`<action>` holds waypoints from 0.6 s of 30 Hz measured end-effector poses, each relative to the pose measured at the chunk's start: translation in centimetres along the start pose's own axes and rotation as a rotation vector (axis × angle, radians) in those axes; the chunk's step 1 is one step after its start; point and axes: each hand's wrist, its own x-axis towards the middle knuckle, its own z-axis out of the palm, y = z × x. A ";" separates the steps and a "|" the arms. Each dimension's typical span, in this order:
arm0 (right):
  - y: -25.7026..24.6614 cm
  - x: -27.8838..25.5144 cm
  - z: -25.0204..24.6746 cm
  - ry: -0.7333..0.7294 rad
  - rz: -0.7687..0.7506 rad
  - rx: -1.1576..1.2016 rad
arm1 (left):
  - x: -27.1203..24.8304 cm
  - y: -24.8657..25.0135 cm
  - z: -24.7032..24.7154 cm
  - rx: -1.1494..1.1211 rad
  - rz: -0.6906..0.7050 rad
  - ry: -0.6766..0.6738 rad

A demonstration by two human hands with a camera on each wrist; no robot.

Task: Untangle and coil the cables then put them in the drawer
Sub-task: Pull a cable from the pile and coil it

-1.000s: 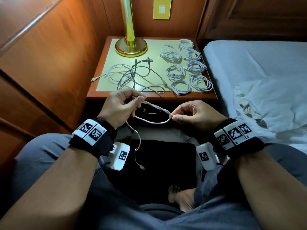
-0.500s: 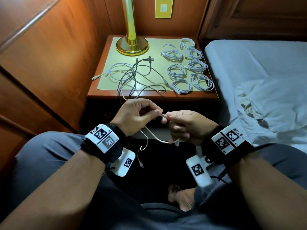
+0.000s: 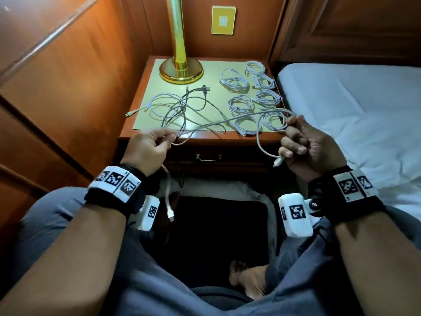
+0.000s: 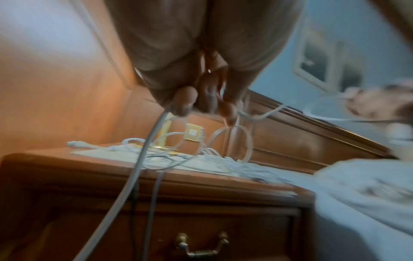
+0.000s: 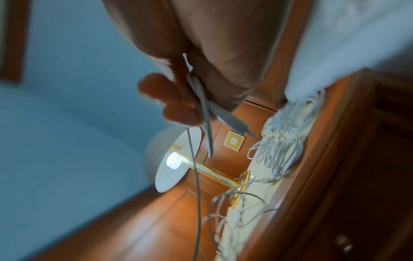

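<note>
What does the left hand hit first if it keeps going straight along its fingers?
Likely the tangled cables at the nightstand front: the left hand, pinching the white cable, points forward over that edge. Its height above the top is unclear, so it may pass over them.

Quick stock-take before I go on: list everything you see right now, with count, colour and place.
Held cable: one, white, stretched between both hands above the nightstand front edge.
Coiled cables: about seven, white, right half of the nightstand top.
Loose cables: a tangle of white and dark ones, exact count unclear, left half of the top.
Lamp: one, gold, back of the top.
Mat: one, pale yellow, under the cables.
Nightstand: one, reddish wood, beside the bed.
Drawer: one, shut, brass handle, below the top.
Wall plate: one, yellow, behind the lamp.
Bed: white sheets, right.
Left hand: pinches the cable.
Right hand: grips the cable near its plug.
</note>
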 end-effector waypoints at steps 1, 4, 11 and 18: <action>0.3 0.0 0.0 0.031 -0.063 -0.049 | -0.4 0.2 0.5 0.062 0.052 -0.037; 2.3 -0.3 0.6 0.029 -0.246 -0.378 | -2.6 1.2 3.1 0.115 0.324 -0.266; 6.6 -1.4 1.4 -0.259 -0.093 -1.108 | -4.6 3.9 5.6 -0.328 0.391 -0.370; 6.3 -1.8 3.7 -0.237 0.249 -0.506 | -3.1 2.4 4.1 -0.204 0.388 -0.185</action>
